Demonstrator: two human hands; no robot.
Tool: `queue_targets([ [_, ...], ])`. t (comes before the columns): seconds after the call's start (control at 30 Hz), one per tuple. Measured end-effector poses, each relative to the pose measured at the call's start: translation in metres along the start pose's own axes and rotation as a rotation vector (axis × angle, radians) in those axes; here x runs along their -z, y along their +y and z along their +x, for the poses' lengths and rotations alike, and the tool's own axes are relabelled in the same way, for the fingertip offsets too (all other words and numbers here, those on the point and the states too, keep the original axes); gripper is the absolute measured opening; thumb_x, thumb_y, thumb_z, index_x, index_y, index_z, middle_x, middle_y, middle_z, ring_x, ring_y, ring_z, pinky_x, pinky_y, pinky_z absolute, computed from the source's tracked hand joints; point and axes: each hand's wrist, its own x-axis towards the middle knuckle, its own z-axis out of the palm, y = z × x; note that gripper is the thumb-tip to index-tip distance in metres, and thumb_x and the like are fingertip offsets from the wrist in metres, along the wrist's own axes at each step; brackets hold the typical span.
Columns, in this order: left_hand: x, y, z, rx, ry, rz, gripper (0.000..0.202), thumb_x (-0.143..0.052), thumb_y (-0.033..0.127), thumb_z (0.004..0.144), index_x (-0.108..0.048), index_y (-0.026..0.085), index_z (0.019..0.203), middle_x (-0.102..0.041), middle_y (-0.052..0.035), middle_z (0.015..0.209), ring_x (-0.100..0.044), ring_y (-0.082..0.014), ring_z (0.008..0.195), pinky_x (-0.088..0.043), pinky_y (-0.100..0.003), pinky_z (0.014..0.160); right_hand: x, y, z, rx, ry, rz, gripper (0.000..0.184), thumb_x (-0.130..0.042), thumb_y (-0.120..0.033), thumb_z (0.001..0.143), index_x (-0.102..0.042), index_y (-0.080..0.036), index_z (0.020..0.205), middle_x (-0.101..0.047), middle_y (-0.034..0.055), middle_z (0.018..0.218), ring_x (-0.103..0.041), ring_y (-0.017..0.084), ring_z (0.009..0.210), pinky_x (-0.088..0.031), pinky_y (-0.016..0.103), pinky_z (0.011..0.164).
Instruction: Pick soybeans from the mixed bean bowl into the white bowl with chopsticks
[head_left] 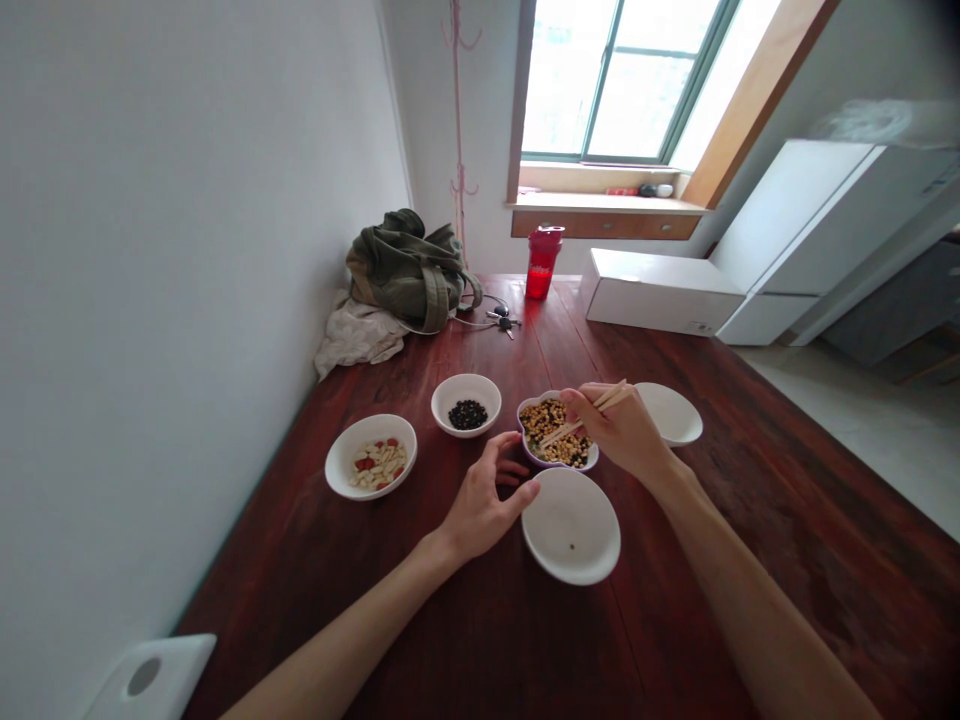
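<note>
My right hand is closed around a pair of wooden chopsticks, whose tips dip into a flower-shaped bowl. That bowl, white with a purple edge, holds mixed yellow and dark beans or grains. My left hand has its fingers apart at the near left side of the flower-shaped bowl. Its thumb is close to the rim of a white bowl with one small dark bit inside; whether they touch, I cannot tell. Another white bowl stands partly behind my right hand.
A white bowl of black beans and a white bowl of pale and red pieces stand to the left. Behind are a green bag, keys, a red bottle and a white box on the wooden table.
</note>
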Motion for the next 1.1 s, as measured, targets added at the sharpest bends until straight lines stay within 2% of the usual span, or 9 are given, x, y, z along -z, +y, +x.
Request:
queue_targets([
  [0.27, -0.0003, 0.0003, 0.0004, -0.007, 0.001, -0.003, 0.061, -0.072, 0.032, 0.089, -0.044, 0.021, 0.142, -0.054, -0.0166, 0.146, -0.07, -0.0219, 0.104, -0.061, -0.041, 0.09, -0.0005, -0.0035, 0.0021, 0.094, -0.065, -0.086, 0.043, -0.053, -0.036, 0.101, -0.063, -0.019, 0.063, -0.064, -0.0014, 0.056, -0.059, 0.013, 0.056, -0.04, 0.027, 0.063],
  [1.1, 0.0005, 0.0019, -0.0001, -0.001, 0.003, -0.003, 0.061, -0.072, 0.032, 0.088, -0.045, 0.021, 0.141, -0.054, -0.0175, 0.146, -0.07, -0.0224, 0.104, -0.061, -0.042, 0.091, -0.0019, -0.0018, 0.002, 0.083, -0.08, -0.092, 0.044, -0.05, -0.039, 0.102, -0.064, -0.02, 0.064, -0.066, -0.0003, 0.057, -0.058, 0.014, 0.055, -0.039, 0.028, 0.06],
])
